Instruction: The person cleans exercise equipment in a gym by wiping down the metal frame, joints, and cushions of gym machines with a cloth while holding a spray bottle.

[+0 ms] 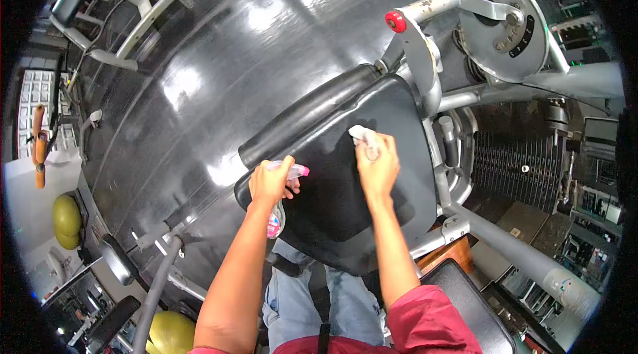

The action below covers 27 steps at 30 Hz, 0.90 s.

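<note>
My left hand (269, 184) is wrapped round the neck of a spray bottle (275, 221) with a clear trigger head and a pink nozzle. The nozzle points right, over the black padded seat (325, 174) of a gym machine. In my right hand (377, 168) is a bunched white cloth (362, 134), held at the upper right part of the seat. Darker, wet-looking patches show on the padding around the cloth. Most of the bottle's body is hidden behind my left hand and wrist.
A black roller pad (309, 115) lies along the seat's far edge. At right stand a grey numbered disc (502, 28), a lever with a red end cap (395, 21) and a weight stack (518, 168). Yellow-green balls (66, 221) and more machines stand at left.
</note>
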Each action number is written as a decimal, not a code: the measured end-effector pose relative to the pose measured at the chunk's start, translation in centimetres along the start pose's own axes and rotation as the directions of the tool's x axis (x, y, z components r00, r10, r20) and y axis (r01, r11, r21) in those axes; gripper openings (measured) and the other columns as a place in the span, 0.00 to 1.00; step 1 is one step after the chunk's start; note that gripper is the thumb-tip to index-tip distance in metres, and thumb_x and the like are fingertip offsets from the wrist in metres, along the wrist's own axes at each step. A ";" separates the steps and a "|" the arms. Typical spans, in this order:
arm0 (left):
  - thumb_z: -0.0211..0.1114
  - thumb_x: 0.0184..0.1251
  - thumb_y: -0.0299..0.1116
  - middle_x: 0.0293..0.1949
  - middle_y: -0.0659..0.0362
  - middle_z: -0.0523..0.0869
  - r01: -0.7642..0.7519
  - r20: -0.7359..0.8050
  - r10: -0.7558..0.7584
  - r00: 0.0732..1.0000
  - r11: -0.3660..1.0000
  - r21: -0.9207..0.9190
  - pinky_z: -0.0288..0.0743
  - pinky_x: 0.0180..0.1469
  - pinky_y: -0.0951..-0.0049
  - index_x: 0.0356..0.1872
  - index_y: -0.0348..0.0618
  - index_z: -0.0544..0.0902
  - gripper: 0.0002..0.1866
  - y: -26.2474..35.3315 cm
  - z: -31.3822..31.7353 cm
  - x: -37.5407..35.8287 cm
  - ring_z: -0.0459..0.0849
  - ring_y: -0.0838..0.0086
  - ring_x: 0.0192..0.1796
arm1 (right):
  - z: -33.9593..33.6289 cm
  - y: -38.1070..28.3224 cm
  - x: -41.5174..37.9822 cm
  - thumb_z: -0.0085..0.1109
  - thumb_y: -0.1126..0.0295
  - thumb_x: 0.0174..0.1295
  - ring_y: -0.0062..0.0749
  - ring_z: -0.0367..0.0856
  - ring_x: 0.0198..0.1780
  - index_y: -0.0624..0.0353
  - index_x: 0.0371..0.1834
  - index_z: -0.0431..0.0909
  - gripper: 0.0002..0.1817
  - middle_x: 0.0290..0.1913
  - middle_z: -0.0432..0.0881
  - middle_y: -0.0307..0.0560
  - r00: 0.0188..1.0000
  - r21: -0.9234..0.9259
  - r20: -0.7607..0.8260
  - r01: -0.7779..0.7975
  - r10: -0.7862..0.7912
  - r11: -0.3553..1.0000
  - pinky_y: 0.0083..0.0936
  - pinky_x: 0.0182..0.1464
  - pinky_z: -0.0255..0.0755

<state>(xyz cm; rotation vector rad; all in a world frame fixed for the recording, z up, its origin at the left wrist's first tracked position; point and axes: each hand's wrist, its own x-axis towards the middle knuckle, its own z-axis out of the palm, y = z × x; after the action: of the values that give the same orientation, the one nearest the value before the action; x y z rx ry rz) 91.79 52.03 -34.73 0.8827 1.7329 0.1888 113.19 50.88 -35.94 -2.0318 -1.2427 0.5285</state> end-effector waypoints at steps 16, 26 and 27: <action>0.52 0.63 0.53 0.18 0.59 0.86 -0.112 0.064 0.118 0.991 0.990 -0.088 0.74 0.24 0.73 0.20 0.41 0.86 0.27 1.7 2.6 0.3 0.80 0.75 0.15 | -7.6 3.9 -5.0 0.69 0.66 0.56 0.44 0.83 0.51 0.64 0.50 0.80 0.20 0.48 0.83 0.53 0.978 0.169 0.126 -0.186 0.166 0.968 0.33 0.55 0.74; 0.50 0.63 0.59 0.14 0.64 0.84 -0.186 0.154 0.146 0.977 0.937 0.295 0.78 0.31 0.71 0.14 0.46 0.85 0.30 7.3 7.2 1.6 0.81 0.75 0.15 | -6.2 3.2 3.1 0.68 0.72 0.56 0.44 0.83 0.53 0.62 0.52 0.81 0.19 0.49 0.84 0.51 0.996 0.181 0.080 -0.061 0.048 0.982 0.32 0.56 0.74; 0.50 0.63 0.59 0.13 0.64 0.83 -0.203 0.136 0.167 0.976 0.925 0.321 0.78 0.31 0.71 0.12 0.46 0.85 0.32 7.3 7.2 1.8 0.80 0.74 0.14 | -5.3 2.9 4.1 0.68 0.73 0.56 0.44 0.83 0.53 0.62 0.51 0.81 0.18 0.49 0.84 0.52 0.998 0.181 0.056 -0.048 0.039 0.982 0.32 0.56 0.74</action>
<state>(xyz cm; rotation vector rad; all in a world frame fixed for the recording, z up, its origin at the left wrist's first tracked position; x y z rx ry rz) 101.39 56.16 -34.74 1.2851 1.6049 -0.0307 120.26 51.85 -34.45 -1.9055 -1.1385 0.6939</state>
